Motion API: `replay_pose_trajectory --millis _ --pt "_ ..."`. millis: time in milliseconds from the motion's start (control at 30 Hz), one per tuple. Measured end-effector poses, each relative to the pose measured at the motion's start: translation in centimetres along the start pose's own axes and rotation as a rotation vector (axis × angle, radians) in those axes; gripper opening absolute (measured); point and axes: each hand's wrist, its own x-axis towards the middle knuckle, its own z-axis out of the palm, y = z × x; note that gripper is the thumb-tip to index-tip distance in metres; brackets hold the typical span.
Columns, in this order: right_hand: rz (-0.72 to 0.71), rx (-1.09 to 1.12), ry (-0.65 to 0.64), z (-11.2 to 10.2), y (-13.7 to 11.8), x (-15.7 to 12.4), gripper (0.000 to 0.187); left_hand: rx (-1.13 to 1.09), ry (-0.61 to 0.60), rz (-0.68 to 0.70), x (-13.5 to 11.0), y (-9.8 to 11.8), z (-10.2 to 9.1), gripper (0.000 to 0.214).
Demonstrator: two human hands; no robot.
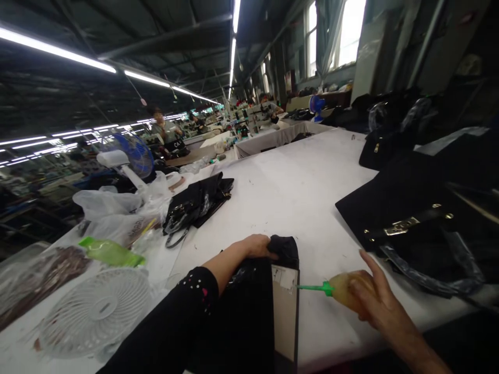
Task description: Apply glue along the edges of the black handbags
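Note:
My left hand [255, 245] grips the far end of a black bag piece [249, 301] that lies on the white table [296, 192]. A pale strip [285, 311] runs along the piece's right edge. My right hand [376, 298] is wrapped round a yellowish squeeze bottle [345, 289]. Its green nozzle [312, 286] points left and touches the top of the pale strip.
Black handbags with gold clasps [421, 218] lie at the right, another black bag [197, 203] at the left centre. A white fan [95, 311], plastic bags [117, 213], a green packet [111, 252] and a blue fan [136, 156] stand at the left. Other workers sit far off.

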Motion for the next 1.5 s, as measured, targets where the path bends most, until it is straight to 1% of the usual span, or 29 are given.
replay_pose_trajectory --millis 33,133,200,267,333,433,533,633,700,833,967,1100,1233,1333,1500 --pt "-0.024 -0.018 -0.013 0.0 0.5 0.4 0.085 0.004 -0.006 -0.005 0.1 -0.1 0.1 0.044" --pt "-0.073 -0.13 -0.095 -0.2 1.4 1.9 0.056 0.02 -0.016 -0.013 0.2 0.0 0.2 0.046" --pt "-0.207 -0.227 -0.117 -0.4 1.6 2.9 0.043 0.025 -0.011 -0.022 0.2 0.2 0.3 0.046" --pt "-0.371 -0.294 -0.098 -0.6 1.6 3.7 0.038 0.026 -0.005 -0.033 0.2 0.4 0.4 0.045" --pt "-0.461 -0.337 -0.083 -0.7 1.6 4.3 0.037 0.024 0.0 -0.042 0.1 0.5 0.5 0.044" --pt "-0.498 -0.375 -0.121 -0.7 1.5 4.6 0.035 0.025 0.011 -0.05 0.0 0.6 0.6 0.044" --pt "-0.55 -0.389 -0.19 -0.3 1.1 4.6 0.026 0.033 0.029 -0.049 -0.1 0.7 0.8 0.043" --pt "-0.604 -0.393 -0.211 0.0 0.6 4.6 0.019 0.042 0.05 -0.043 -0.2 0.8 1.0 0.042" --pt "-0.623 -0.398 -0.227 0.1 0.3 4.5 0.016 0.05 0.065 -0.038 -0.3 0.9 1.2 0.042" --pt "-0.604 -0.374 -0.285 -0.1 0.0 4.4 0.013 0.067 0.098 -0.022 -0.7 1.1 1.5 0.039" --pt "-0.678 -0.349 -0.222 0.1 0.0 4.3 0.012 0.085 0.141 -0.024 -1.0 1.2 1.7 0.038" --pt "-0.691 -0.336 -0.254 0.4 0.1 4.3 0.012 0.092 0.19 -0.021 -1.4 1.3 2.1 0.035" --pt "-0.735 -0.322 -0.254 0.4 0.4 4.6 0.014 0.107 0.245 -0.028 -1.6 1.4 2.8 0.03" --pt "-0.777 -0.369 -0.281 0.4 0.7 4.7 0.014 0.129 0.279 -0.034 -1.8 1.5 3.2 0.026" --pt "-0.822 -0.414 -0.267 0.3 1.1 4.8 0.015 0.163 0.316 -0.036 -2.0 1.6 3.7 0.023"
